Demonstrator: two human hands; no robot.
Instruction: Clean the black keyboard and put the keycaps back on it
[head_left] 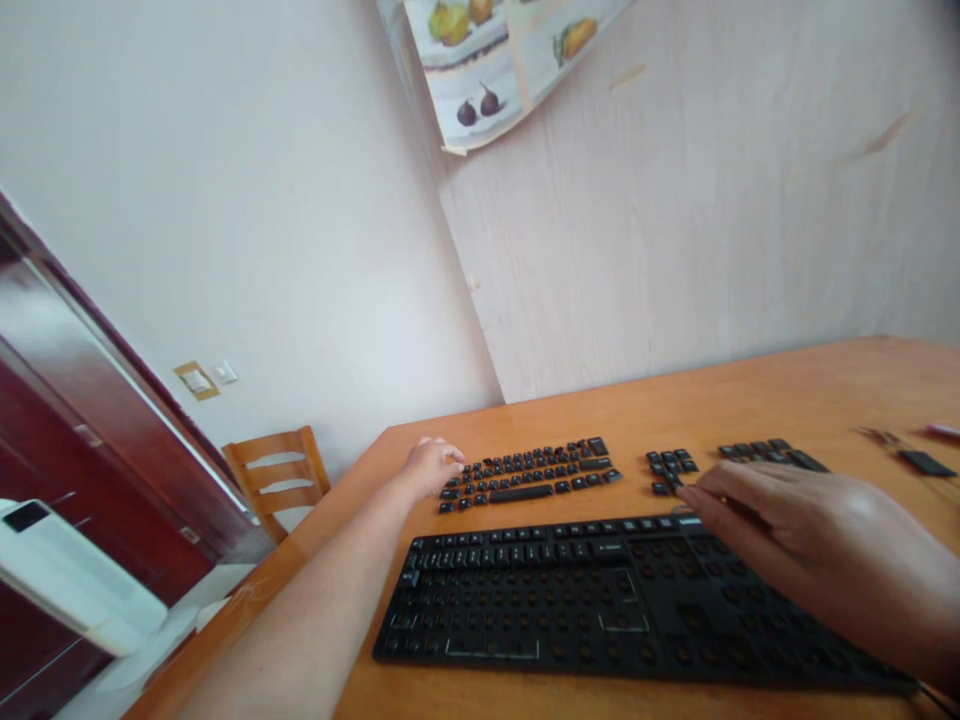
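My left hand (435, 466) reaches to the left end of the rows of loose black keycaps (536, 465), its fingers bent and drawn together at the end caps. Whether a cap is between them is too small to tell. My right hand (795, 510) hovers over the right part of the black keyboard (517, 600), fingers pressed together. Its fingertips are beside a small cluster of keycaps (671, 462); what they hold, if anything, I cannot make out. Caps sit on the keyboard's upper rows, while bare key posts show below and on the right.
Another group of keycaps (757, 450) lies beyond my right hand, partly covered by it. A small black object (926, 462) rests at the right of the wooden table (675, 400). A wooden chair (277, 470) stands past the left edge, and a wall rises behind.
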